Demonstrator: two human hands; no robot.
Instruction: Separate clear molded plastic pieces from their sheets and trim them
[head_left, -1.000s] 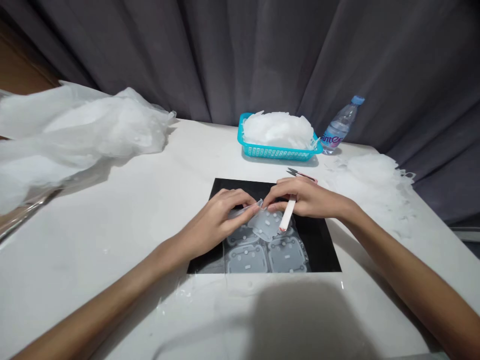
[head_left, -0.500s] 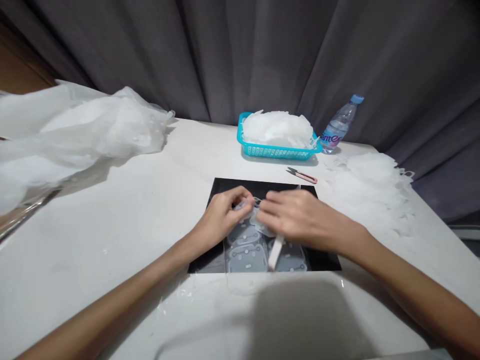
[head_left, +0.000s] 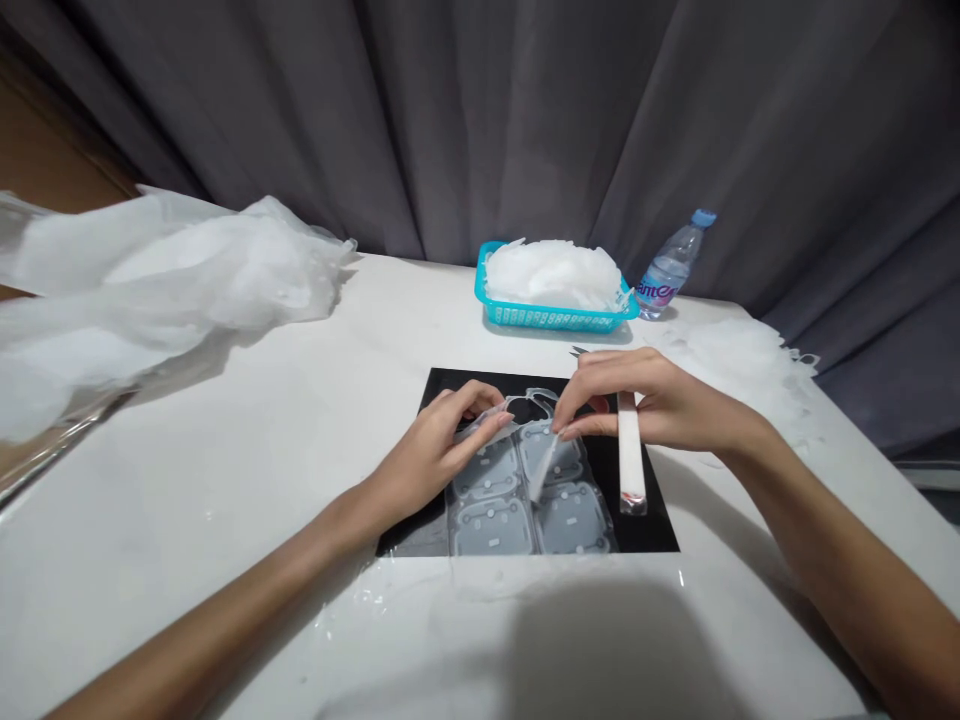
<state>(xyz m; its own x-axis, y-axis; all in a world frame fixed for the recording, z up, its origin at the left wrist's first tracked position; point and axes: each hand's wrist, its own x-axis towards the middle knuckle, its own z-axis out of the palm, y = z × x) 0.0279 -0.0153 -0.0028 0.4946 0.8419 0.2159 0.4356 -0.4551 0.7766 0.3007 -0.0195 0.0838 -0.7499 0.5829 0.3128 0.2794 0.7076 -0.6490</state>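
Observation:
My left hand (head_left: 442, 430) is closed, pinching the upper left edge of a translucent moulded sheet (head_left: 491, 525) with rounded-square panels. Thumb and forefinger of my right hand (head_left: 660, 400) grip a small translucent panel piece (head_left: 547, 470), which hangs tilted above the sheet. Beside it, the sheet's thin rim curls round an open gap. A white flat stick (head_left: 631, 460) is also tucked in my right hand, its end pointing towards me. Under the sheet lies a black mat (head_left: 652, 535). Thread snips (head_left: 579, 351) show only their tips behind my right hand.
A turquoise basket (head_left: 555, 319) heaped with white translucent pieces stands at the back. Right of it is a water bottle (head_left: 667, 270). A loose pile of translucent pieces (head_left: 739, 350) lies at the right, and a big bundle of translucent plastic (head_left: 225, 265) at the left.
My right hand has moved right, drawing the panel piece away from the sheet's upper edge, where a gap now shows. The white stick swung with it. The view has tilted slightly.

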